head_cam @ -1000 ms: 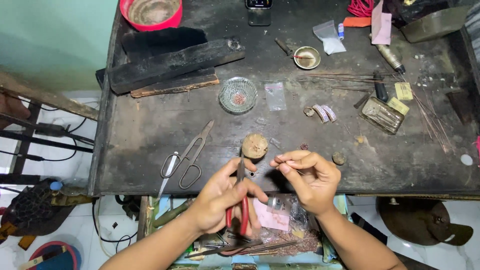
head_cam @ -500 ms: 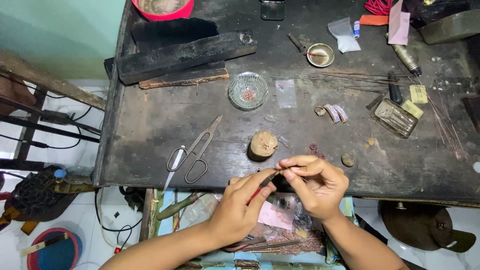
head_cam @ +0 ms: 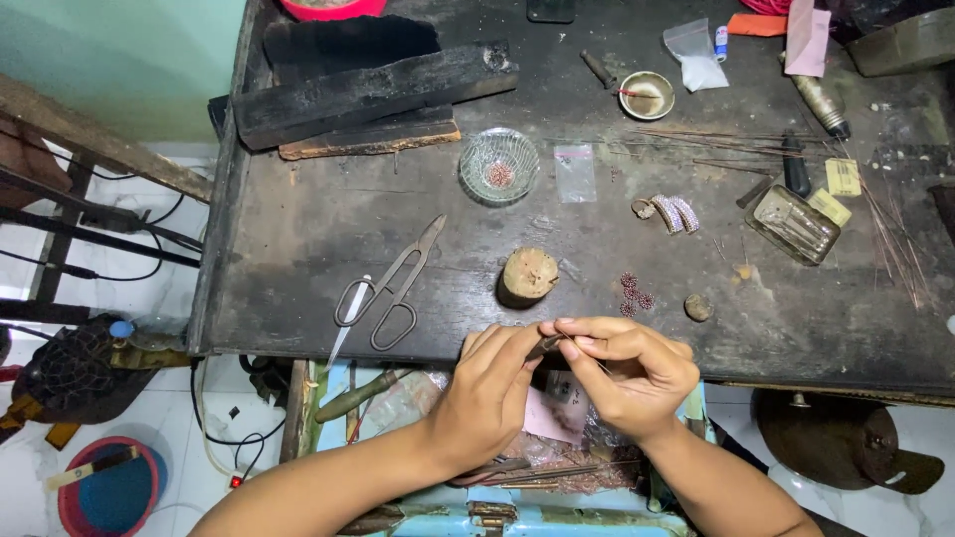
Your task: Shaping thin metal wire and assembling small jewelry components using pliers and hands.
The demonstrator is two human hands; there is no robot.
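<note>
My left hand (head_cam: 489,393) and my right hand (head_cam: 629,375) meet at the near edge of the dark workbench (head_cam: 298,229). The left hand grips a small dark tool (head_cam: 545,346) whose tip points at the fingertips of the right hand. Between its thumb and forefinger the right hand pinches a thin wire (head_cam: 587,353); what sits at the tip is too small to tell. A small wooden stump (head_cam: 526,275) stands just beyond the hands. A few tiny red beaded pieces (head_cam: 634,294) lie to its right.
Metal shears (head_cam: 390,289) lie left of the stump. A glass bowl (head_cam: 498,165) with small red bits, a clear plastic bag (head_cam: 575,172), a small metal dish (head_cam: 647,94), a rectangular tin (head_cam: 793,223), thin rods (head_cam: 726,144) and charred wooden blocks (head_cam: 373,89) sit further back. An open drawer (head_cam: 557,457) lies below my hands.
Both hands rose from over the drawer to the bench edge and closed together. The left hand now holds a small dark tool instead of the red-handled one. The camera moved closer.
</note>
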